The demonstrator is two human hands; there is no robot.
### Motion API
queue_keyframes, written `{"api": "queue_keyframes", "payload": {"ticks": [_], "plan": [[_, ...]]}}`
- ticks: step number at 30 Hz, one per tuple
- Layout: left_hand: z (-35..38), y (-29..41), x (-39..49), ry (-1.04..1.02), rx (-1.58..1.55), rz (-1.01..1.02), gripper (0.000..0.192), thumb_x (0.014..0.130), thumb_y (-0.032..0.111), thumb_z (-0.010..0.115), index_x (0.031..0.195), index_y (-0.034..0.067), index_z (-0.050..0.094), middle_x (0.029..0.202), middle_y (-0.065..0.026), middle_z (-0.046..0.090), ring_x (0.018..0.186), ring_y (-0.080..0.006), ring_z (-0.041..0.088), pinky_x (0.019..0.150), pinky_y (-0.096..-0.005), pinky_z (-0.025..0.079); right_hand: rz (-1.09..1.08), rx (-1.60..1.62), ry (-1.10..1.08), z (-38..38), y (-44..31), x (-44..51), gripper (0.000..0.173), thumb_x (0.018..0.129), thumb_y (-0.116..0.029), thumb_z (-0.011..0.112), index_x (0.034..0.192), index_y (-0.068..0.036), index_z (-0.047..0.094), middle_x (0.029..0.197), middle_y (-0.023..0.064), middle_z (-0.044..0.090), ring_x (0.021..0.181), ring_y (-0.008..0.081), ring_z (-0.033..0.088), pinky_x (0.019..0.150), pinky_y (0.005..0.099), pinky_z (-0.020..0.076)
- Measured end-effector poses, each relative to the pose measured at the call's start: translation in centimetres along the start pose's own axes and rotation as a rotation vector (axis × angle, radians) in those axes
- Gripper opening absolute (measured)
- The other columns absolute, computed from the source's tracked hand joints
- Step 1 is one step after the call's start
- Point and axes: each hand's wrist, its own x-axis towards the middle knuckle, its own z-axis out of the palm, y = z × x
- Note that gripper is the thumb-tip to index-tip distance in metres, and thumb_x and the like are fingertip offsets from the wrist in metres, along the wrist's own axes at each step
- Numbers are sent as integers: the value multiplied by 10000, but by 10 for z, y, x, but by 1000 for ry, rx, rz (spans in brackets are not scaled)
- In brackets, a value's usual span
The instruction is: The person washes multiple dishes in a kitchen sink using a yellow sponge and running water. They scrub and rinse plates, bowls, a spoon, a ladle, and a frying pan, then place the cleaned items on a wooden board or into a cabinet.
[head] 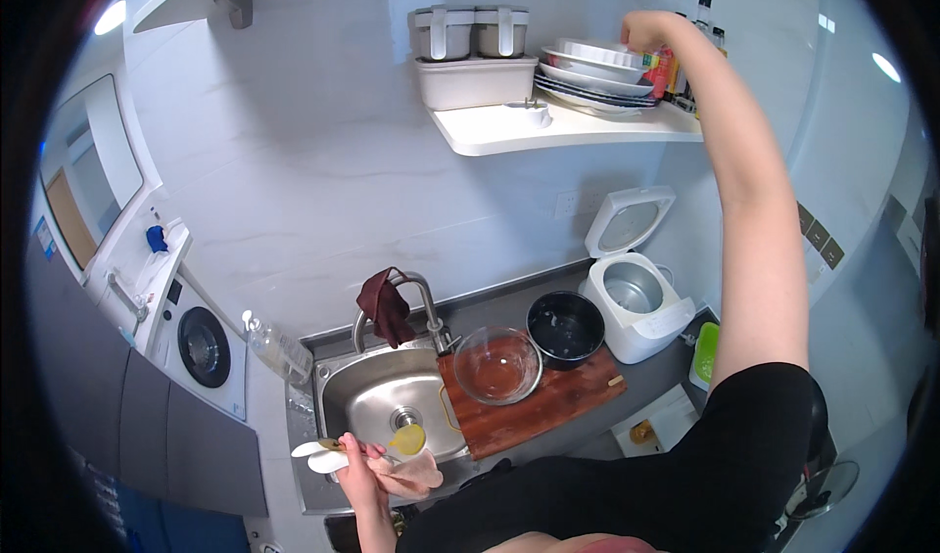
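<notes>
Low over the near left edge of the stainless steel sink (367,399), my left hand (358,472) is closed around white spoon-like utensils (327,463) and a pink cloth (415,474). A yellow round item (408,439) shows just beyond the cloth, by the drain; its kind is unclear. My right hand (648,30) reaches up to the wall shelf (499,131), at the right side of a white fluted dish (598,51). That dish tops a stack of plates and bowls (587,87). My right fingertips are partly hidden, so their grip is unclear.
A wooden cutting board (565,399) bears a glass bowl (498,366) and a black pot (565,329). Beside them stands a rice cooker (639,303), lid raised. A dark red cloth (384,307) drapes the faucet (426,296). Bottles (664,68) crowd the shelf's right end.
</notes>
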Motion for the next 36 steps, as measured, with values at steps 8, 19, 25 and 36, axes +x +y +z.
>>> {"api": "queue_keyframes", "payload": {"ticks": [8, 19, 25, 36], "plan": [[-11, -4, 4, 40, 77, -50, 278, 1043, 295, 549, 908, 54, 525, 698, -32, 487, 706, -167, 550, 724, -313, 482, 156, 655, 299, 32, 10, -120, 300, 991, -261, 515, 1019, -12, 680, 968, 157, 713, 830, 266, 682, 809, 409, 556], [74, -19, 39, -202, 265, -237, 388, 1022, 387, 577, 779, 95, 502, 709, -25, 483, 730, -156, 528, 684, -279, 449, 828, 304, 967, 315, 30, -394, 451, 1027, -443, 493, 894, -18, 560, 822, 188, 593, 737, 387, 600, 668, 458, 487], [139, -42, 31, -333, 358, -260, 411, 1037, 391, 544, 773, 79, 492, 703, -37, 489, 740, -168, 542, 696, -280, 442, 969, 1860, 1647, 383, 116, -465, 375, 1044, -423, 489, 952, -59, 499, 882, 64, 497, 725, 205, 506, 799, 371, 566], [183, -62, 18, -407, 391, -208, 397, 1050, 342, 525, 771, 66, 458, 665, -42, 458, 673, -186, 528, 695, -313, 458, 478, 1955, 2289, 420, 244, -436, 460, 957, -495, 585, 1266, -157, 544, 1239, 88, 520, 1068, 254, 504, 1056, 403, 467]]}}
